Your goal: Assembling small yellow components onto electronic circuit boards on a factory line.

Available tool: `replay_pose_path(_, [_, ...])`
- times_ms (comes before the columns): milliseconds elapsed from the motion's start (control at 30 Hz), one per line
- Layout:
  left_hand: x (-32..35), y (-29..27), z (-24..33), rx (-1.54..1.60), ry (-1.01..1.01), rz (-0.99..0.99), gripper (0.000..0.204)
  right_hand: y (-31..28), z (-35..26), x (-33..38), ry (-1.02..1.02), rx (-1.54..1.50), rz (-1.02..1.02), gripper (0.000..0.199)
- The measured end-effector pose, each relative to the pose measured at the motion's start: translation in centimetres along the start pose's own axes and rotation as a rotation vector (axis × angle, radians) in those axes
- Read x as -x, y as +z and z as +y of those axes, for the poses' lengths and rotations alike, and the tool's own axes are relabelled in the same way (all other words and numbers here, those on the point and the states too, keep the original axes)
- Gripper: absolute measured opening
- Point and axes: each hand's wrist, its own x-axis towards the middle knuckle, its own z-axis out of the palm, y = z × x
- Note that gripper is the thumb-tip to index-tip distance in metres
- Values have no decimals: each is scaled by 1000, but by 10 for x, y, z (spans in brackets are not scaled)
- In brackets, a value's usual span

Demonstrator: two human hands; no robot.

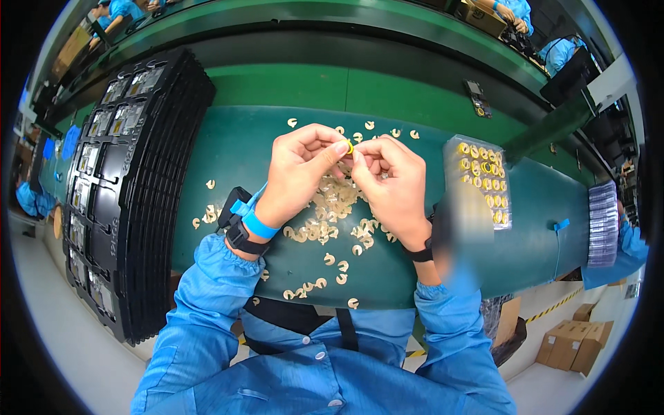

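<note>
Head view, looking down at the green work mat (228, 149). My left hand (299, 166) and right hand (391, 181) meet over the middle of the mat, fingertips together. Between them sits a small yellow ring (349, 146), pinched by my left thumb and forefinger; my right fingers close in on it from the right side, touching or just beside it, I cannot tell which. Both hands are curled shut around this pinch.

Beneath and near the hands: a loose scatter of small beige C-shaped pieces (325, 207), thickest directly under my wrists, thinning toward the near edge and the far edge of the mat.

Left: a tall stack of black component trays (138, 194). Right: a clear tray of yellow rings (482, 178), and farther right a clear stack of trays (603, 223) at the mat's end.

Blue strap (257, 223) and black band on my left wrist.
</note>
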Motion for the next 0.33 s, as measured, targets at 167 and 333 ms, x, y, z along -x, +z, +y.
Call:
replay_pose_path(167, [3, 6, -4, -113, 77, 85, 12, 8, 1, 1, -37, 11, 41, 9])
replay_pose_path(333, [2, 3, -3, -138, 77, 66, 13, 9, 3, 3, -3, -24, 46, 9])
